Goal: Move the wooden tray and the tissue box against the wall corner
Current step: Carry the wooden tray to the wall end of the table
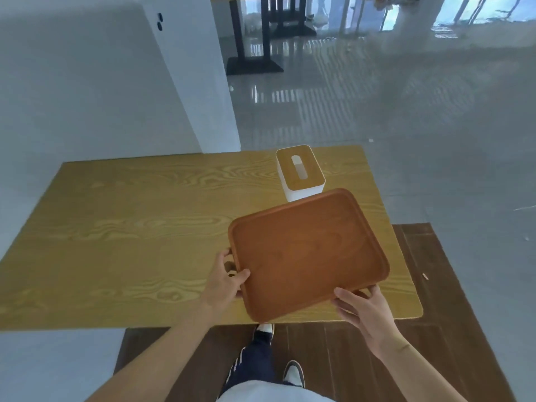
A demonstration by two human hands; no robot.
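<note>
A reddish-brown wooden tray (307, 250) with a raised rim sits skewed over the right half of the light wooden table (130, 227). My left hand (224, 281) grips its left edge, thumb over the rim. My right hand (362, 310) holds its near right corner from below. Just beyond the tray stands a white tissue box (300, 172) with a wooden lid and an oval slot, near the table's far right edge. The tray's far edge hides the box's base.
A white wall (87, 82) runs along the table's far left side and ends in a corner pillar (203, 82). Shiny grey floor lies to the right and beyond. A dark wooden floor panel (435, 329) and my feet are below the table's near edge.
</note>
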